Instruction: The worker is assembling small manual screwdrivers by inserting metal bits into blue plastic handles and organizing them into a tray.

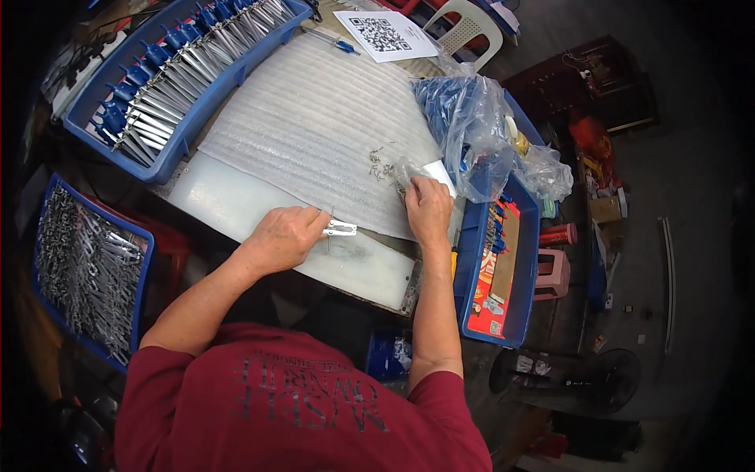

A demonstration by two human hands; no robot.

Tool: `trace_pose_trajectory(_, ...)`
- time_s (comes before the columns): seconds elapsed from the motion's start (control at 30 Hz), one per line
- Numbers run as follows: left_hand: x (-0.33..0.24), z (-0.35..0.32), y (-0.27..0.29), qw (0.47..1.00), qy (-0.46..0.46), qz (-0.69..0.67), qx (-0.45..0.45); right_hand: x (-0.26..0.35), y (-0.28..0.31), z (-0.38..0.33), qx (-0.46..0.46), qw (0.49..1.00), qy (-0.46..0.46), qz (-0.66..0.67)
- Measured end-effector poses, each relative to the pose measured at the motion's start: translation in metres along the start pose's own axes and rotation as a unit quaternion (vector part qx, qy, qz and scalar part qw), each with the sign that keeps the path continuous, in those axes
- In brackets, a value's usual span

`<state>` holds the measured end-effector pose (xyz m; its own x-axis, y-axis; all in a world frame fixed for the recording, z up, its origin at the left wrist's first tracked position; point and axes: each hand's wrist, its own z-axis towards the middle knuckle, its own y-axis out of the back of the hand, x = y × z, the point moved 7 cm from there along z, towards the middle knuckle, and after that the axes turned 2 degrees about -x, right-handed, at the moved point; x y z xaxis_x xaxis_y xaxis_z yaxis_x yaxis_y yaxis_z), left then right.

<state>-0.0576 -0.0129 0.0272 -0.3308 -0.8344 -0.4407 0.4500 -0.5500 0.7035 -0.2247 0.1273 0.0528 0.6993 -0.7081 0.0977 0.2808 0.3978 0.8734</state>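
The left grip (285, 239) pinches a probably light, stiff metal piece (340, 229), best held by its end; the right grip's (429, 209) state is unclear.

The head view comes from the left of two wide fisheye cameras worn side by side, facing steeply downward and forward from above the person. The maroon shirt (307, 385) looms close at six o'clock; the left hand (283, 240) at nine and the right hand (429, 208) at two sit nearer the centre, within arm's reach. A pale plastic chair (464, 35) lies farther off at one o'clock. Straight edges bow toward the rim, which darkens at three and nine.
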Motion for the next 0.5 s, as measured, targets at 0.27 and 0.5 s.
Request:
trace_pose_trajectory(0.27,-0.001,0.001,0.001,1.000,-0.002,-0.011,-0.001,0.009,0.010,0.003,-0.062,0.996,0.049,0.035)
trace_pose_trajectory(0.5,-0.001,0.002,0.003,1.000,0.001,-0.016,-0.001,0.012,0.020,0.008,-0.104,0.991,0.065,0.057)
